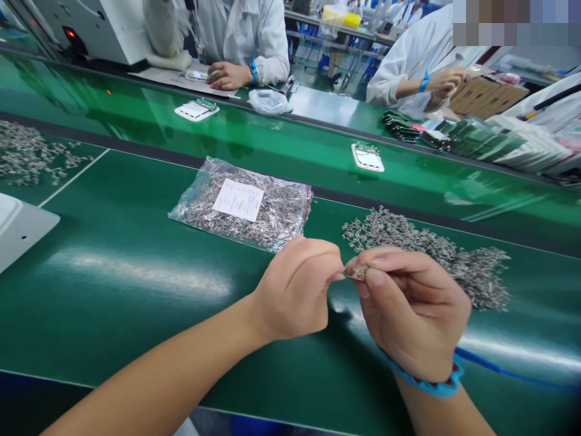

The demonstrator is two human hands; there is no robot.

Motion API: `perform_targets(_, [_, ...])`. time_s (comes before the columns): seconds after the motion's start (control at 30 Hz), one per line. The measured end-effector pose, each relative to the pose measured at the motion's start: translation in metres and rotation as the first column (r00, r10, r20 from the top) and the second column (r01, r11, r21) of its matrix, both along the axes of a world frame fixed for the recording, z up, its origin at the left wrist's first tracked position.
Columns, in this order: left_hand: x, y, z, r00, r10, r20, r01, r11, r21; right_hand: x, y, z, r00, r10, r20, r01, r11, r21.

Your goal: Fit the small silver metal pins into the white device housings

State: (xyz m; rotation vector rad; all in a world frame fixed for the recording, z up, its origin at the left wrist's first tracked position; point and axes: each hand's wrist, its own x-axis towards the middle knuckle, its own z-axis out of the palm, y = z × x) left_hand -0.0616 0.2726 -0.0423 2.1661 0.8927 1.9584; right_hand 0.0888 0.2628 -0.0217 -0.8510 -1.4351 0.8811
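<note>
My left hand (299,287) is closed in a pinch, its fingertips meeting those of my right hand (413,309) above the green bench. Between the right thumb and fingers are small metal parts (360,270), silvery with thin leads. What the left fingertips grip is hidden behind them. Just beyond my right hand lies a loose heap of similar small metal parts (422,242). A clear zip bag (285,212) full of such parts, with a white paper label (238,200), lies flat beyond my left hand. A blue wrist strap (429,384) circles my right wrist.
Past the bench runs a green conveyor belt (308,145) carrying white panels with circuit boards (196,110) (367,157). Another metal-parts pile (31,151) lies far left, above a white machine edge (22,230). Two co-workers in white coats (267,42) work across the belt.
</note>
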Motion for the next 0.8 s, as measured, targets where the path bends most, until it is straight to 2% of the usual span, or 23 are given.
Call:
perform_targets(0.13, [0.0,-0.001,0.002,0.999,0.016,0.051,-0.014,0.999,-0.041,-0.001,0.002,0.001,0.996,0.058,0.073,-0.066,0.991,0.114])
perform_targets(0.23, [0.002,-0.003,0.003,0.996,0.004,0.087,0.002,0.998,-0.066,-0.003,0.002,0.001,0.99,0.027,0.139,-0.05,0.985,0.164])
perform_targets(0.4, [0.006,-0.005,0.003,0.986,-0.014,0.168,0.047,0.98,-0.194,-0.011,-0.002,-0.004,0.971,-0.141,0.194,0.092,0.966,0.242])
perform_targets(0.57, [0.01,-0.004,-0.002,0.977,-0.009,0.212,0.08,0.941,-0.33,-0.016,0.002,-0.011,0.913,-0.324,0.248,0.268,0.935,0.234])
perform_targets(0.63, [0.01,-0.003,-0.005,0.994,-0.026,0.104,0.058,0.943,-0.328,-0.01,0.012,-0.014,0.878,-0.352,0.323,0.284,0.928,0.239])
perform_targets(0.7, [0.009,-0.003,-0.008,0.991,-0.023,-0.135,-0.015,0.961,-0.277,-0.001,0.027,-0.019,0.815,-0.345,0.466,0.25,0.934,0.255])
perform_targets(0.73, [0.009,-0.003,-0.009,0.96,-0.009,-0.281,-0.061,0.969,-0.238,0.005,0.035,-0.022,0.765,-0.325,0.556,0.213,0.942,0.258])
perform_targets(0.8, [0.008,-0.002,-0.012,0.839,0.021,-0.544,-0.13,0.978,-0.162,0.016,0.049,-0.028,0.632,-0.264,0.729,0.126,0.963,0.239])
